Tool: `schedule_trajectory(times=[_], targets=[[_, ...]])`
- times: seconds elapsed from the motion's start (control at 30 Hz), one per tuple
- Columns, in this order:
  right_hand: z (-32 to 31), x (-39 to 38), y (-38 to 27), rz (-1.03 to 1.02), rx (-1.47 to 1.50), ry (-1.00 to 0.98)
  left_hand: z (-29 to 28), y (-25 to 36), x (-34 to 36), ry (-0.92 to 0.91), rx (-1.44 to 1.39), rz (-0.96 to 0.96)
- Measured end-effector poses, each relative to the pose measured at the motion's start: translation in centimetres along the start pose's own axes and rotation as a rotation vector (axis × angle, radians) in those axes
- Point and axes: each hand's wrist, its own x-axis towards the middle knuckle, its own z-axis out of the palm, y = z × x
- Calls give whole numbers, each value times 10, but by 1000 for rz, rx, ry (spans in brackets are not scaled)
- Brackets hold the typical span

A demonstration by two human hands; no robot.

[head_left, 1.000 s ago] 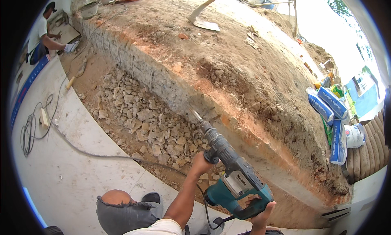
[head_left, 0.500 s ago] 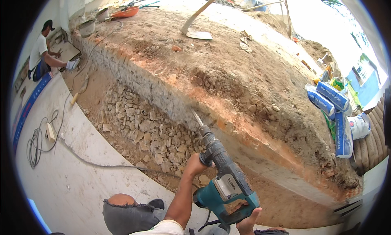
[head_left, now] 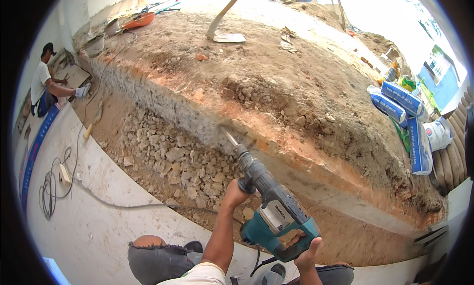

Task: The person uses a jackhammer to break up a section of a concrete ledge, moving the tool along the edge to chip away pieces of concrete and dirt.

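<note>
A teal and black demolition hammer [head_left: 282, 212] slants across the middle, its body toward me. My left hand [head_left: 238, 194] is wrapped round the side handle near its front. Lower down, my right hand [head_left: 308, 254] grips the rear handle, with the fingers partly hidden behind it. From the nose a metal chisel bit [head_left: 228, 136] runs to the rough grey concrete face [head_left: 190, 121] of a low ledge, and its tip meets that face just below the top edge. Broken stone rubble [head_left: 170, 159] lies along the foot of the ledge, left of the hammer.
A black cable [head_left: 126, 205] crosses the pale floor [head_left: 113, 235] from a coil. Far left, another person [head_left: 43, 82] sits by the wall. A hoe [head_left: 228, 37] rests on the raised soil; blue-and-white bags [head_left: 418, 149] stand at right. A wooden-handled tool [head_left: 89, 131] lies in the trench.
The whole view has shifted slightly, with the background moving left. The hammer's rear end and my right hand sit a little higher and farther right; the bit stays against the concrete.
</note>
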Motion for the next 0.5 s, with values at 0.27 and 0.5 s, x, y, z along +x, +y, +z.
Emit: schedule_trajectory(times=[0.27, 0.5], targets=[[-6, 13, -6, -48, -98, 23, 6, 3, 6, -29, -112, -22], [4, 15, -27, -28, -107, 20, 4, 11, 4, -66, -64, 25]])
